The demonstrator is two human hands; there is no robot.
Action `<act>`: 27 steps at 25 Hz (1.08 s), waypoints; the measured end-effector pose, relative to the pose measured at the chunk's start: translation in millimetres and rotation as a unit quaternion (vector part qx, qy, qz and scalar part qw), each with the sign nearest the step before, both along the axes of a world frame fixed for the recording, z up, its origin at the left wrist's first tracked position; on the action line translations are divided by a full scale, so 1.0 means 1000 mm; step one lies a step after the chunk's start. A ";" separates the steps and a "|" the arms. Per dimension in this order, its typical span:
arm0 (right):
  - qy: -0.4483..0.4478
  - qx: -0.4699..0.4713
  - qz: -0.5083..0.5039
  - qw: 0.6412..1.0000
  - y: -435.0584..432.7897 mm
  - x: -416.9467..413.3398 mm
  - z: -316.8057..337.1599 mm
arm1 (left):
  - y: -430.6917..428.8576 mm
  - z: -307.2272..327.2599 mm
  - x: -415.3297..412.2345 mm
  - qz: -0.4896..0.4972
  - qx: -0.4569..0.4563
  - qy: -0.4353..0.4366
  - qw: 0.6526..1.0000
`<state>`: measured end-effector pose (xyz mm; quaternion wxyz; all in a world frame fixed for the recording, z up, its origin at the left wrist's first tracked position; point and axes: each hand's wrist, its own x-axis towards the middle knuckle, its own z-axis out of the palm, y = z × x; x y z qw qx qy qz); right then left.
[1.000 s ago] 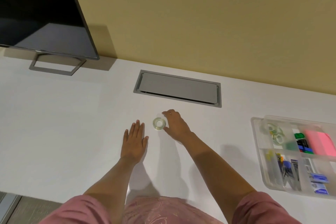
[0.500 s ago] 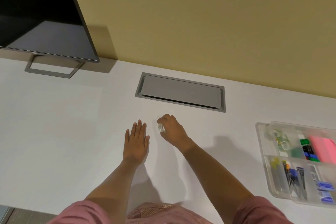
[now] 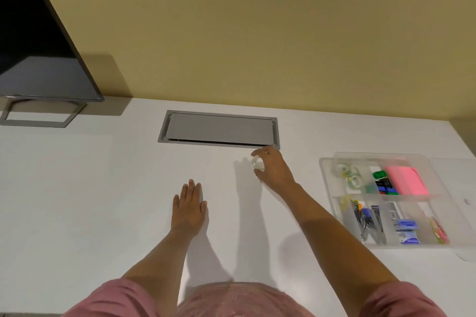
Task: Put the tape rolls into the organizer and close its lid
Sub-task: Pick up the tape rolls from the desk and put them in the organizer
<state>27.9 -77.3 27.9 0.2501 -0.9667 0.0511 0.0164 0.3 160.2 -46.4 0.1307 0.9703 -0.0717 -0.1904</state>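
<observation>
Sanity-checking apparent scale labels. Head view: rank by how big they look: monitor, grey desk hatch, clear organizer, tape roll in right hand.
Largest to smallest:
1. monitor, though cut off by the frame edge
2. clear organizer and grey desk hatch: too alike to rank; the organizer sits nearer the camera
3. tape roll, pinched in the right hand

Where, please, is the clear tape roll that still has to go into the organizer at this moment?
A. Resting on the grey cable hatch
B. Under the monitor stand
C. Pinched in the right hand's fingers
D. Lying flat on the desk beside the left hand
C: the right hand pinches the tape roll at its fingertips, above the desk.
</observation>
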 end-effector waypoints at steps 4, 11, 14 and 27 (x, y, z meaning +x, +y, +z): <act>-0.012 -0.018 -0.040 0.999 -0.077 -0.030 0.006 | -0.049 0.003 -0.015 -0.007 0.002 0.005 1.000; 0.002 -0.037 -0.106 0.994 -0.202 -0.073 0.002 | -0.165 0.003 -0.054 -0.025 0.005 -0.007 1.000; 0.015 -0.039 -0.099 0.994 -0.240 -0.086 -0.005 | -0.209 0.001 -0.067 -0.029 0.000 -0.016 0.999; 0.089 -0.058 0.075 0.992 -0.267 -0.079 -0.024 | -0.283 -0.004 -0.078 -0.026 -0.004 -0.019 0.999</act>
